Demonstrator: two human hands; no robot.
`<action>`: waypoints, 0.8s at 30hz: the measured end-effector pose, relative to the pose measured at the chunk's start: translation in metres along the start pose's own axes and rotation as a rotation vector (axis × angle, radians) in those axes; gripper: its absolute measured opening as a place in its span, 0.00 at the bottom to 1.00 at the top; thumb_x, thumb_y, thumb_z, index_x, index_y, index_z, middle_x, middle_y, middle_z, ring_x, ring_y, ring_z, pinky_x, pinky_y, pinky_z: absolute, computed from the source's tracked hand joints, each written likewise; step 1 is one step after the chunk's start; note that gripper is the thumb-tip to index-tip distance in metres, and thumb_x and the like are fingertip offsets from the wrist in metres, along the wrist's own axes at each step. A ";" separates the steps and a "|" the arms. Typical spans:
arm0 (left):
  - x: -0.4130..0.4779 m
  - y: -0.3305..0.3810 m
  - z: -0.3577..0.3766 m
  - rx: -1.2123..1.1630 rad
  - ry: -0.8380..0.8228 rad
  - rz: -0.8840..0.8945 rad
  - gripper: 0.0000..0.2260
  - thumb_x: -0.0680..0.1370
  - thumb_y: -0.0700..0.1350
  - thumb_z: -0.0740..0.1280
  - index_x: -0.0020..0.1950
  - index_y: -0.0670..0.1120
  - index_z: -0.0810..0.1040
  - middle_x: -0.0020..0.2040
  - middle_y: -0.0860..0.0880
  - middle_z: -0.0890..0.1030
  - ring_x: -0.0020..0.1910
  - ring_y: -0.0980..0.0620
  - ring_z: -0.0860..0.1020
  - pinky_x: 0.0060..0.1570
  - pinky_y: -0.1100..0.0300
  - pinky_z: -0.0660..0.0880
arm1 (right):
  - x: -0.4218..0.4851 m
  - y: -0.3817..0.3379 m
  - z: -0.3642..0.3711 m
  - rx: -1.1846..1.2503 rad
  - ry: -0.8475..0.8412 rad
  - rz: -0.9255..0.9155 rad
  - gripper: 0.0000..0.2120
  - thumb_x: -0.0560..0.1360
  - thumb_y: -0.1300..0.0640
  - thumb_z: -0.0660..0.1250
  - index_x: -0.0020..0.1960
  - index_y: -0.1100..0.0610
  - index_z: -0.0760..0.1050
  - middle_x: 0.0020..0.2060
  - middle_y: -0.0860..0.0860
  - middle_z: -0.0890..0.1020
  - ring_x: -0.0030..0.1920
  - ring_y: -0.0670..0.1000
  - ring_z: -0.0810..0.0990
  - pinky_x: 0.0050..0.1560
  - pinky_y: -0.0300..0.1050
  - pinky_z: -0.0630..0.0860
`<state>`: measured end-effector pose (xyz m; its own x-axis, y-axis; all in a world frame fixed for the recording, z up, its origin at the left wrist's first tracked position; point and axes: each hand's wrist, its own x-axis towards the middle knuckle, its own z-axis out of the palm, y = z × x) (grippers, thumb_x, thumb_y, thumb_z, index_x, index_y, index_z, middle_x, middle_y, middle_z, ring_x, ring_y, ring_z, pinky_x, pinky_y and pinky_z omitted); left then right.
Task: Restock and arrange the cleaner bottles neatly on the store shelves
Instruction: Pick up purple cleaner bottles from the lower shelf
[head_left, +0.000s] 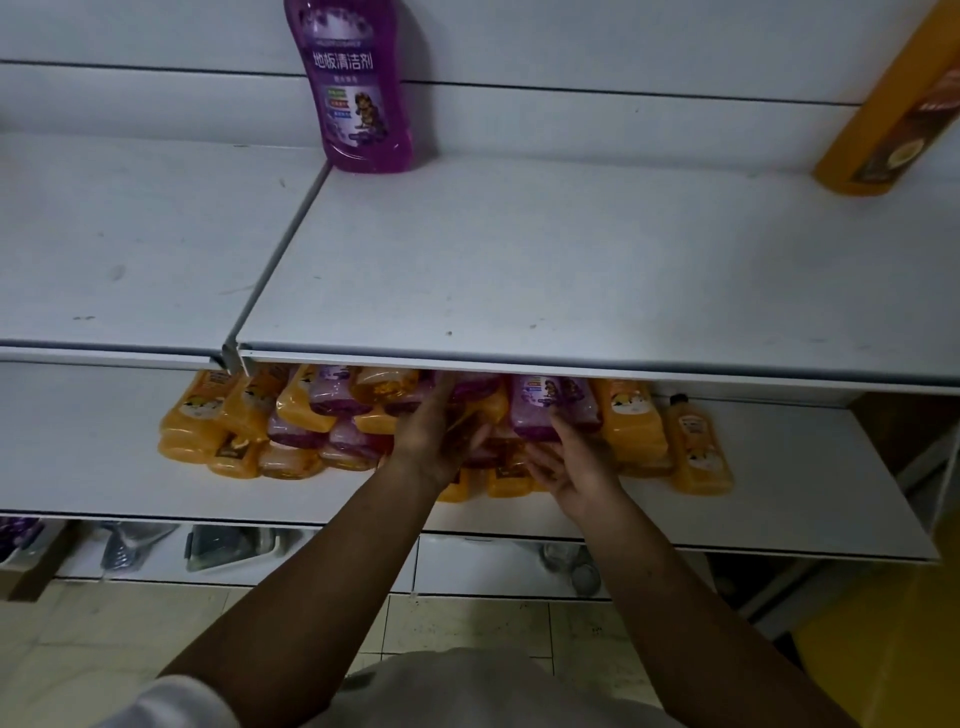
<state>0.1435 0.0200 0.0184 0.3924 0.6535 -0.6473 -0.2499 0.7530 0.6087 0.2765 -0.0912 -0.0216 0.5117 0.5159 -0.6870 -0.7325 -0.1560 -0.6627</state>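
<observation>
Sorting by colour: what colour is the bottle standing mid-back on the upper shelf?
The bottle is purple, with white lettering; the head view shows it best.

Retail shop: tiered white display shelving (519, 260); a purple cleaner bottle (358, 88) stands at 12 o'clock, an orange bottle (893, 104) at 2 o'clock; matching bottles (291, 415) heaped on the lower shelf (78, 441); tiled floor (467, 629) at 6 o'clock.

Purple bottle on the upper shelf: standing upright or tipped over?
Upright. The purple bottle stands on its base at the back of the upper shelf, label facing forward.
</observation>
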 end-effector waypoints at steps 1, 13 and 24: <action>0.001 -0.001 0.000 -0.014 0.021 0.001 0.28 0.71 0.55 0.81 0.67 0.46 0.79 0.63 0.42 0.81 0.60 0.42 0.83 0.44 0.51 0.83 | 0.000 0.000 0.000 0.009 -0.005 0.011 0.27 0.76 0.47 0.76 0.71 0.54 0.73 0.58 0.57 0.84 0.56 0.55 0.86 0.52 0.52 0.83; -0.028 -0.020 -0.015 -0.105 -0.018 0.060 0.18 0.78 0.45 0.74 0.66 0.43 0.81 0.59 0.42 0.86 0.60 0.44 0.84 0.57 0.52 0.80 | -0.012 0.000 -0.030 0.079 -0.130 0.088 0.16 0.79 0.62 0.70 0.66 0.59 0.74 0.57 0.61 0.82 0.55 0.59 0.83 0.52 0.51 0.82; -0.046 -0.012 -0.041 0.176 -0.269 -0.118 0.24 0.74 0.40 0.77 0.69 0.45 0.76 0.61 0.40 0.85 0.55 0.42 0.86 0.45 0.49 0.85 | -0.018 -0.009 -0.059 -0.046 -0.353 0.238 0.35 0.67 0.65 0.74 0.73 0.61 0.70 0.66 0.67 0.78 0.61 0.66 0.80 0.45 0.55 0.84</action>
<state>0.0918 -0.0159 0.0219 0.6347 0.5014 -0.5881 -0.0413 0.7819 0.6221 0.3009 -0.1489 -0.0207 0.1399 0.7167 -0.6832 -0.7865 -0.3388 -0.5164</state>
